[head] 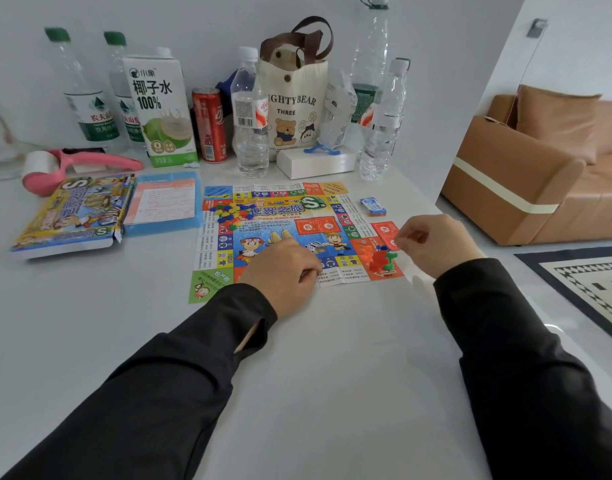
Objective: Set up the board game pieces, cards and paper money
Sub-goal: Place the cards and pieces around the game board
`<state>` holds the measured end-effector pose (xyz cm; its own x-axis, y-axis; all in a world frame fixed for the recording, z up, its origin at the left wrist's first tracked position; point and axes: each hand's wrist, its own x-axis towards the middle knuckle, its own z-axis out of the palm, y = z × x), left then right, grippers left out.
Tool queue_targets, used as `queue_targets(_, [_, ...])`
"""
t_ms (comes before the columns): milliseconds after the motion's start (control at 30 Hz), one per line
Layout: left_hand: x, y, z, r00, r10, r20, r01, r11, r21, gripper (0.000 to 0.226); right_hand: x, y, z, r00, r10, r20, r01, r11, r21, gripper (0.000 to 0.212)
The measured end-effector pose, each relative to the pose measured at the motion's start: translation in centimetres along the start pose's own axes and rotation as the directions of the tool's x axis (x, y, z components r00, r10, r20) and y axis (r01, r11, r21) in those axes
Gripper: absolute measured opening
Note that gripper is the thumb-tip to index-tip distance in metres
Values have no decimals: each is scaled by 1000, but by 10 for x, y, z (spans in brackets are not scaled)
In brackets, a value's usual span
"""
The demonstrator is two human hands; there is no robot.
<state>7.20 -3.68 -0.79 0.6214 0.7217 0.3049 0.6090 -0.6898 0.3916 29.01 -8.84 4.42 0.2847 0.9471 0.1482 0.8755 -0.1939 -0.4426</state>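
Board (276,211) — 世界之旅, carton (159,109) — 椰子水 100%

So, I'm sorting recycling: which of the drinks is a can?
The red can, between the coconut-water carton and a white-capped bottle; the remaining drinks are clear bottles.

The paper game board (283,216) lies unfolded and flat, creased and brightly printed. A heap of small coloured plastic pieces (226,213) sits on its far left corner. Orange, red, green and blue pawns (380,259) cluster on the orange square at its near right corner, and a red card stack (387,233) lies just beyond them. A small blue pack (373,206) lies just off the far right edge. Left of the board is a blue tray (164,202) holding pale orange printed paper, then the game box (75,213) with its end flap open.
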Motion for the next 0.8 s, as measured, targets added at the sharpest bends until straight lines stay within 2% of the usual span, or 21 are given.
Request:
queue_targets(100, [0,0,0,1000,-2,-6,2,1000,-5,27,-2,-5,1,999,-40,13,40,999,-19,8])
queue_targets(300, [0,1,0,1000,-2,-19,2,1000,-6,24,-3,-11,6,999,-28,40,31,998,-60,8])
queue_targets(500, [0,2,0,1000,-13,-16,13,1000,-12,41,-3,-13,11,999,-39,6,40,998,-54,8])
queue_targets(667, [0,1,-1,1000,-9,-9,9,1000,-1,27,-3,-16,13,1000,-24,19,25,998,-57,10])
queue_targets(800, [0,2,0,1000,-8,-17,8,1000,1,25,-4,-16,13,999,-26,34,28,998,-61,9])
